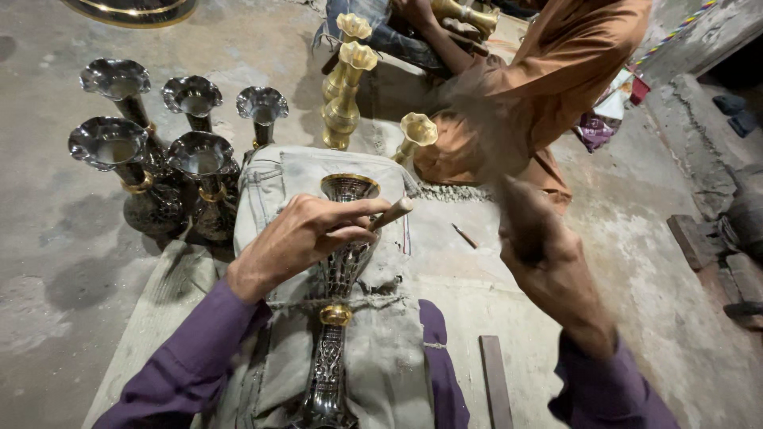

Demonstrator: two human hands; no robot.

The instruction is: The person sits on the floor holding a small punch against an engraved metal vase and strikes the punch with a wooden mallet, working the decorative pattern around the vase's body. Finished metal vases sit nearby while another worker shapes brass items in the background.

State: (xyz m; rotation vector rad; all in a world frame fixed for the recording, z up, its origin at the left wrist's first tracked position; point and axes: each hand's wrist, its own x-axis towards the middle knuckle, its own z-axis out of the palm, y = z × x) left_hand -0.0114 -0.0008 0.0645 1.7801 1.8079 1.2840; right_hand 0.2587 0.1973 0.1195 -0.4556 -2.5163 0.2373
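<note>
Grey cloth pad (381, 349) spread near centre over the lap, bearing a dark engraved vase (338, 318) with a gold band, lying lengthwise, flared mouth pointing far. Five dark vases (159, 151) standing far left on the concrete floor (48, 238); three brass vases (350, 87) far centre, beside a person in orange clothing (540, 87). Left hand (298, 238) resting on the vase's upper body, fingers closed around a thin wooden-handled tool (391, 214). Right hand (548, 262) raised right, blurred, fist closed on a dark handle (520, 210). Small pencil-like stick (465, 236) on the floor between.
</note>
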